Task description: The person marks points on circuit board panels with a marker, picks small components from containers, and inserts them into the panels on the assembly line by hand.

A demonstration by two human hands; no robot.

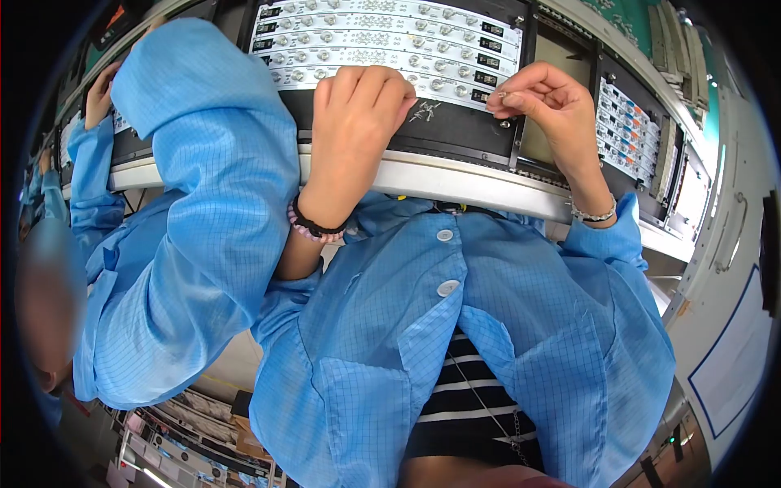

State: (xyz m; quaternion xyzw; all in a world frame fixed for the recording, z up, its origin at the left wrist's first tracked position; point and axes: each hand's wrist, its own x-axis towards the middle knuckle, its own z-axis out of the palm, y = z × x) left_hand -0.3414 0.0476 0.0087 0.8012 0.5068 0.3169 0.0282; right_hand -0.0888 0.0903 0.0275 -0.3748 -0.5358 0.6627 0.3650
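A panel of white circuit boards [382,41] in several rows, with round clear parts and black blocks, lies in a black tray [455,130]. My left hand [354,106] rests over its near edge, fingers curled downward; what they hold, if anything, is hidden. Just right of those fingers, a small heap of loose components with thin metal leads [425,111] sits on the black border. Over the panel's right corner, my right hand [553,102] pinches a tiny metallic component [501,95] between thumb and forefinger.
A second tray on the right carries white boards with orange parts [626,130]. A pale rail [455,180] runs along the bench front. At left, close to my left arm, is a co-worker's blue sleeve [220,163]. A white cabinet door [732,309] stands right.
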